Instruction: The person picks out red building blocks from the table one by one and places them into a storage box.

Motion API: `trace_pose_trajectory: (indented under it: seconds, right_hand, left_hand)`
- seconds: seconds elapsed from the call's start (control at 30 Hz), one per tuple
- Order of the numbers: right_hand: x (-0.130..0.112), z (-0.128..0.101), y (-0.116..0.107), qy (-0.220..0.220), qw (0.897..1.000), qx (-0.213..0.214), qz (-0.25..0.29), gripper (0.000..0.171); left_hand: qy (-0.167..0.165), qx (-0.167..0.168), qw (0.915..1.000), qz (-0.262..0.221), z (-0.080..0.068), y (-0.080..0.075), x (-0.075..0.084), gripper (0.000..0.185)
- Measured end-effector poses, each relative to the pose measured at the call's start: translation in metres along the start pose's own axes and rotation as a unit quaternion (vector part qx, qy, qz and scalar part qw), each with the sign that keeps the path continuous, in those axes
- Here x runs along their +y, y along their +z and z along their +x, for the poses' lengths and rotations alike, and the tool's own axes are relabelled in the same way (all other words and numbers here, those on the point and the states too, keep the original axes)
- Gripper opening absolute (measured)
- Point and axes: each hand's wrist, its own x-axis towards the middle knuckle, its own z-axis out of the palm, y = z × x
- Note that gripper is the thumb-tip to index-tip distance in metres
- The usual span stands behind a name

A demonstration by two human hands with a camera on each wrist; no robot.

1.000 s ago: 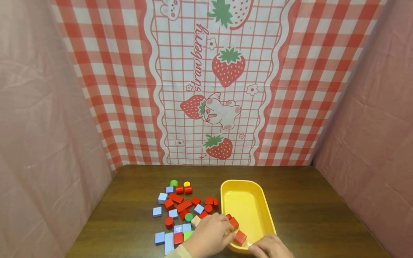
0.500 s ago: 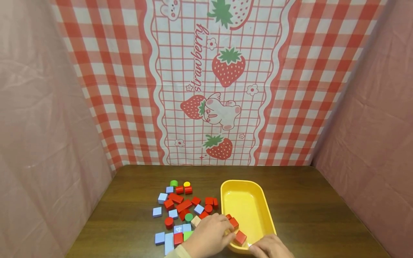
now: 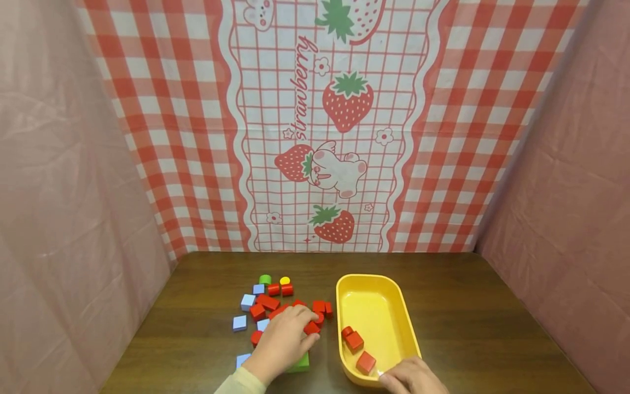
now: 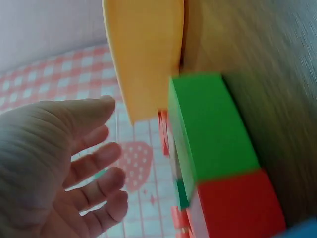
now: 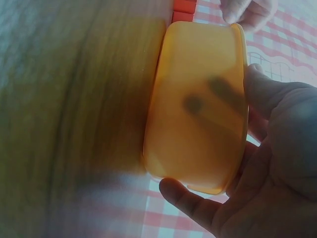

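My left hand hovers over the loose toy blocks, its fingers relaxed. The left wrist view shows nothing between thumb and fingers, with a green block and a red block beside the hand. A red block lies close to the fingertips in the head view. My right hand grips the near right corner of a yellow tray; its thumb lies on the rim in the right wrist view. Inside the tray are two red cubes and a small red cylinder, near its left side.
Several red, blue and green blocks lie scattered left of the tray, with a green cylinder and a yellow piece at the far end. Brown table extends right. A checked strawberry cloth hangs behind; pink cloth flanks the sides.
My left hand has moved left from the tray's edge to above the loose blocks, uncovering the red pieces in the tray. My right hand stays at the tray's corner.
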Motion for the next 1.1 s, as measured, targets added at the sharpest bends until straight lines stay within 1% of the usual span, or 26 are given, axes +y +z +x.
trace_pose_trajectory:
  seconds: [0.03,0.1,0.2,0.27,0.33,0.4,0.5,0.57,0.67,0.77,0.83,0.87,0.9,1.0,1.07,1.1]
  right_hand:
    - [0.000,0.000,0.000,-0.002,1.000,0.002,-0.001,0.017]
    - [0.000,-0.001,-0.001,0.004,1.000,0.001,-0.001,0.017]
    - [-0.001,-0.001,-0.003,0.021,1.000,-0.012,0.002,0.017]
    - [-0.001,-0.001,-0.004,0.029,0.999,-0.021,0.004,0.017]
    - [-0.001,-0.001,-0.005,0.034,0.999,-0.030,0.007,0.017]
    - [-0.002,-0.001,-0.006,0.045,0.998,-0.043,0.012,0.017]
    - [-0.002,-0.002,-0.007,0.056,0.997,-0.053,0.017,0.018]
    - [-0.002,-0.002,-0.007,0.054,0.997,-0.051,0.016,0.018]
    - [-0.001,-0.001,-0.005,0.034,0.999,-0.036,0.009,0.017]
    - [0.000,-0.001,-0.004,0.020,0.999,-0.027,0.004,0.017]
    - [0.000,0.000,-0.004,0.017,0.999,-0.029,0.005,0.017]
    - [0.000,0.000,-0.003,0.017,0.999,-0.031,0.007,0.017]
    - [0.000,0.000,-0.003,0.017,0.999,-0.031,0.008,0.017]
    - [0.001,0.000,-0.003,0.010,0.999,-0.029,0.009,0.017]
    - [0.002,0.000,-0.002,0.004,1.000,-0.024,0.008,0.016]
    - [0.002,0.000,-0.002,-0.003,1.000,-0.019,0.007,0.016]
  left_hand:
    - [-0.008,-0.001,1.0000,0.005,-0.002,-0.001,-0.004,0.029]
    - [-0.012,-0.004,0.9998,0.016,-0.004,-0.001,-0.010,0.028]
    - [-0.003,-0.011,0.9994,0.034,-0.006,0.002,-0.013,0.030]
    - [0.007,-0.018,0.9987,0.047,-0.006,0.006,-0.012,0.032]
    - [0.010,-0.034,0.9977,0.058,-0.006,0.009,-0.010,0.036]
    - [0.005,-0.054,0.9964,0.065,-0.005,0.012,-0.007,0.038]
    - [-0.002,-0.072,0.9954,0.063,-0.004,0.017,-0.003,0.037]
    - [-0.001,-0.073,0.9959,0.053,-0.003,0.019,0.000,0.030]
    - [0.009,-0.073,0.9965,0.039,-0.001,0.023,0.004,0.016]
    - [0.020,-0.077,0.9961,0.038,0.002,0.026,0.008,0.017]
    - [0.024,-0.073,0.9963,0.039,0.002,0.026,0.010,0.016]
    - [0.024,-0.062,0.9970,0.039,0.002,0.025,0.011,0.016]
    - [0.023,-0.044,0.9979,0.040,0.001,0.024,0.012,0.015]
    - [0.016,0.027,0.9990,0.031,0.001,0.017,0.017,0.017]
    - [0.011,0.070,0.9975,0.002,0.003,0.011,0.023,0.020]
    - [0.015,0.084,0.9962,-0.018,0.004,0.008,0.027,0.021]
